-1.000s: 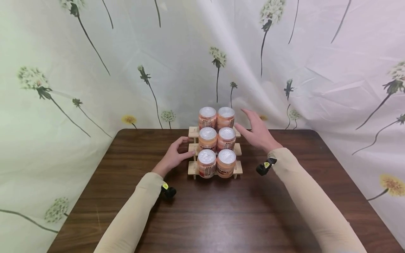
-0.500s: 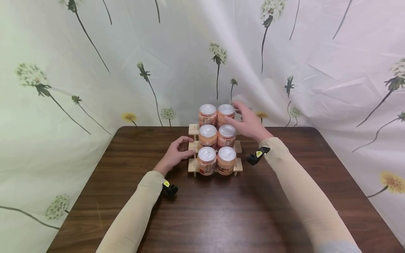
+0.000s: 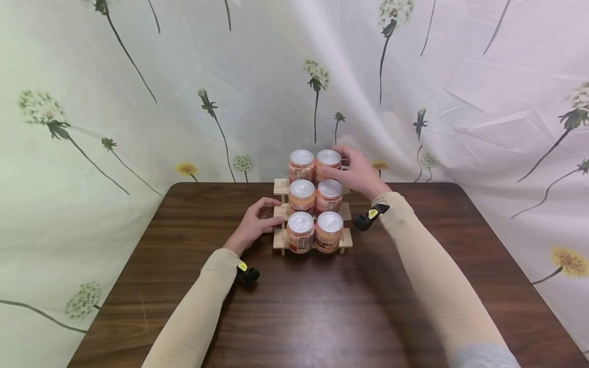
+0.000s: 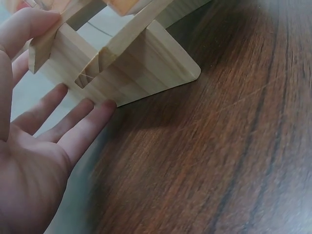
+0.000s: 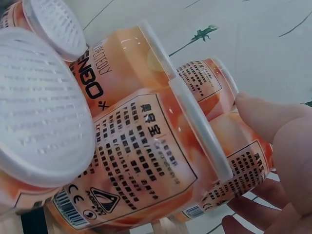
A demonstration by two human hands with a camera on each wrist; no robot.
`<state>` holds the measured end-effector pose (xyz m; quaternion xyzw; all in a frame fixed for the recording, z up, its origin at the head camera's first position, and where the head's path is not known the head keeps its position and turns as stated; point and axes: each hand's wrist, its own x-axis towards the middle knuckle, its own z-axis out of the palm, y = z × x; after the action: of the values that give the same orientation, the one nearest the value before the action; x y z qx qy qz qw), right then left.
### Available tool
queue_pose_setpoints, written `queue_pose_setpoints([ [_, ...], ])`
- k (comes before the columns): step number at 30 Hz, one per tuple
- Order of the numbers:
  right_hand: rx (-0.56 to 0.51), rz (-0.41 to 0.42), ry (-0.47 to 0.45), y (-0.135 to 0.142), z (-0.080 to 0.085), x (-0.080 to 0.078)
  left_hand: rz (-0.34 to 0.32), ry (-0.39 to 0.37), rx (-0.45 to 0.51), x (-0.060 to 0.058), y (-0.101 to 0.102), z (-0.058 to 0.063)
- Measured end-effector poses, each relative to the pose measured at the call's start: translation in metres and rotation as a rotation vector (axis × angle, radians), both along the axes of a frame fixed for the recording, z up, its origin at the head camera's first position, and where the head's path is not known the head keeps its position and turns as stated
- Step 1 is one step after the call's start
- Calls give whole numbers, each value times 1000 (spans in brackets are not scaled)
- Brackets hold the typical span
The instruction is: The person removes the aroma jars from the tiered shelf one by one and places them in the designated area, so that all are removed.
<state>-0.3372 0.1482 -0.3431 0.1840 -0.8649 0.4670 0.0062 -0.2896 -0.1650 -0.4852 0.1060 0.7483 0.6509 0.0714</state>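
Pinching the back-right jar (image 3: 329,159) in my right grip (image 3: 359,172). Left grip (image 3: 252,223) has the rack (image 3: 281,211) by its left side, rack standing on the worktop (image 3: 303,306).

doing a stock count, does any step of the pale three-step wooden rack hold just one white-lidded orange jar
No, the head view shows two jars side by side on every step of the rack.

Bright light across my head view, greenish left, pinkish right, pale glare on the table (image 3: 303,317), shadow beside my right sleeve (image 3: 430,266), dimmer wrist views, my left fingers (image 4: 90,129) look slightly soft.
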Motion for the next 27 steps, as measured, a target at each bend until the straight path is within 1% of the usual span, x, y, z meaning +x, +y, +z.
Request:
queue_pose_setpoints([
  [5, -26, -10, -2, -2, -3, -1, 8, -34, 23, 1, 2, -3],
  [11, -63, -38, -17, -4, -5, 2, 7, -52, 49, 1, 4, -7],
  [16, -101, -53, -29, -5, -6, 4, 9, -56, 45, 2, 4, -6],
  [21, -165, -69, -32, -4, -8, 4, 14, -58, 39, 2, 4, -5],
  [25, -196, -79, -18, 0, -9, 4, 17, -64, 40, 1, 3, -4],
  [27, -194, -83, -5, 2, -9, 5, 22, -68, 42, 1, 2, -4],
])
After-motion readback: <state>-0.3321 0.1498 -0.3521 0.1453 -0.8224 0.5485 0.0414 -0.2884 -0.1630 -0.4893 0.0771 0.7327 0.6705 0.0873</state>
